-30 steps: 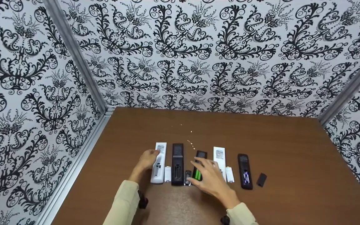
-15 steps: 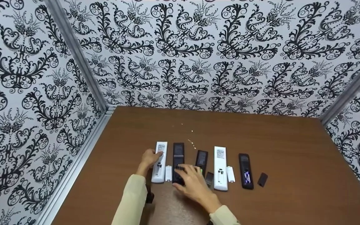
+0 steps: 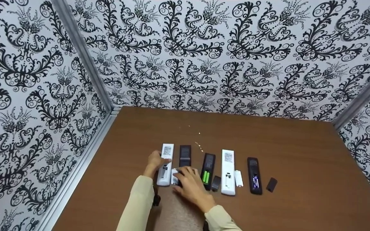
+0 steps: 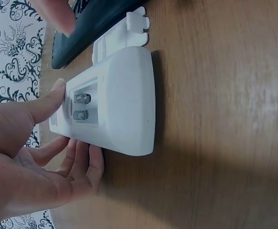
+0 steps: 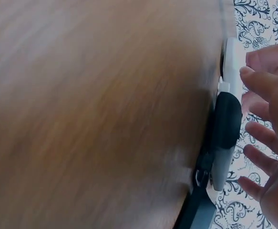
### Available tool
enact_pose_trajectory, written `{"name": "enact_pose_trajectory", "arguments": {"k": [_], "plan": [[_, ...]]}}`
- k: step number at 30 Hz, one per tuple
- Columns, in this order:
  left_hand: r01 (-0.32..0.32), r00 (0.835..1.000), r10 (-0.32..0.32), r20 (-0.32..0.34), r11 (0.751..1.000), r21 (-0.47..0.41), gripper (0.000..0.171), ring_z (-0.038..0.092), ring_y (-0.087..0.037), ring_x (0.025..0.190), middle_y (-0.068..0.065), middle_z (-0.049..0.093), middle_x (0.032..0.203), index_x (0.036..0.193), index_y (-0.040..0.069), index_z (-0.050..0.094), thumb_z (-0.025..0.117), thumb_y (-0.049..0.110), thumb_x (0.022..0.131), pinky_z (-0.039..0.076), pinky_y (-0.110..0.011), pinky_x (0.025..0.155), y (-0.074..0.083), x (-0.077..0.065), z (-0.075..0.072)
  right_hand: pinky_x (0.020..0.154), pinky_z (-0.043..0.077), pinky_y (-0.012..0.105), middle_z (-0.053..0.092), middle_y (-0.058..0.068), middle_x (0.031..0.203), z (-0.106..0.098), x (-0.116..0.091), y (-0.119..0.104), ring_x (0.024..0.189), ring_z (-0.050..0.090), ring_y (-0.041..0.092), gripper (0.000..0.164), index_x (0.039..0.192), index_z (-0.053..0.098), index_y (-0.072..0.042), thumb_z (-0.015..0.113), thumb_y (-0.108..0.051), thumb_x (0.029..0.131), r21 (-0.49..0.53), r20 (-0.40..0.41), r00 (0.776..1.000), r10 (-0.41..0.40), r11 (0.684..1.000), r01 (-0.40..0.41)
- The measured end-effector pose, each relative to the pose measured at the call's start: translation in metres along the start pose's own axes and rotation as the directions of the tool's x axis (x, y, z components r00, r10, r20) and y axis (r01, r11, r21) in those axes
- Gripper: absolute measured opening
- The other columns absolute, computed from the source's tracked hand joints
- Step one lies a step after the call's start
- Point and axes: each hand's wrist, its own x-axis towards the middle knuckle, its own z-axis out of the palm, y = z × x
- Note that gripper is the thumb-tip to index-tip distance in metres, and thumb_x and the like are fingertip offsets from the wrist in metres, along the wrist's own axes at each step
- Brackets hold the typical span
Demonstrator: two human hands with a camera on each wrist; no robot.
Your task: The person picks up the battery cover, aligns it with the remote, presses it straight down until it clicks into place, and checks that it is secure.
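My left hand [image 3: 154,161] grips a white remote control [image 3: 163,182] at the far left of the row. In the left wrist view its thumb lies on one edge and the fingers reach along the other; the battery compartment [image 4: 85,106] faces up, uncovered, with metal contacts visible. Beside that remote lies its white battery cover [image 3: 174,179]. Over the cover and the lower part of a black remote [image 3: 185,152] hovers my right hand [image 3: 190,186], fingers spread and slightly bent. The right wrist view shows nothing between those fingers [image 5: 260,160].
Farther right lie a black remote with green batteries [image 3: 206,176], a dark cover [image 3: 216,183], another white remote [image 3: 228,165] with its white cover [image 3: 238,178], and a black remote with purple batteries [image 3: 253,163]. A black cover [image 3: 272,184] lies rightmost. Patterned walls enclose the table.
My right hand has moved left, from above the remote with green batteries to above the first black remote and the white cover. My left hand stays on the white remote.
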Motion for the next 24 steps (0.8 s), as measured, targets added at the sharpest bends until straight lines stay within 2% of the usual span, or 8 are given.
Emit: {"name": "enact_pose_trajectory", "arguments": {"k": [4, 11, 17, 24], "plan": [[-0.002, 1.000, 0.002, 0.001, 1.000, 0.031, 0.042, 0.065, -0.035, 0.097, -0.024, 0.069, 0.102, 0.110, -0.012, 0.063, 0.082, 0.011, 0.080, 0.055, -0.044, 0.090, 0.004, -0.001, 0.000, 0.102, 0.045, 0.045, 0.067, 0.002, 0.125, 0.004, 0.002, -0.001, 0.118, 0.059, 0.023, 0.040, 0.117, 0.073, -0.016, 0.079, -0.039, 0.084, -0.026, 0.005, 1.000, -0.004, 1.000, 0.004], [0.032, 0.999, -0.033, 0.019, 0.998, 0.047, 0.043, 0.064, -0.030, 0.093, -0.021, 0.069, 0.103, 0.113, -0.009, 0.064, 0.082, 0.014, 0.082, 0.055, -0.044, 0.087, 0.006, -0.005, -0.003, 0.096, 0.046, 0.045, 0.068, 0.002, 0.122, 0.011, 0.003, -0.003, 0.115, 0.059, 0.022, 0.035, 0.108, 0.075, -0.019, 0.081, -0.041, 0.081, -0.065, -0.010, 1.000, -0.009, 0.998, 0.009], [-0.012, 1.000, 0.012, 0.006, 0.999, 0.051, 0.041, 0.064, -0.030, 0.087, -0.022, 0.070, 0.097, 0.107, -0.011, 0.066, 0.083, 0.014, 0.079, 0.055, -0.044, 0.084, 0.006, -0.003, -0.004, 0.099, 0.044, 0.046, 0.070, -0.001, 0.112, 0.013, 0.006, -0.003, 0.112, 0.058, 0.021, 0.020, 0.091, 0.080, -0.022, 0.081, -0.039, 0.080, -0.060, -0.016, 1.000, 0.006, 0.998, -0.007], [-0.011, 1.000, 0.012, -0.027, 0.999, 0.049, 0.040, 0.062, -0.025, 0.081, -0.019, 0.072, 0.091, 0.102, -0.009, 0.071, 0.086, 0.018, 0.077, 0.056, -0.040, 0.077, 0.002, -0.001, -0.001, 0.101, 0.043, 0.050, 0.074, -0.007, 0.096, 0.018, 0.008, -0.006, 0.111, 0.059, 0.020, 0.018, 0.082, 0.080, -0.025, 0.081, -0.043, 0.078, -0.092, -0.035, 0.999, 0.015, 0.996, -0.018]]}}
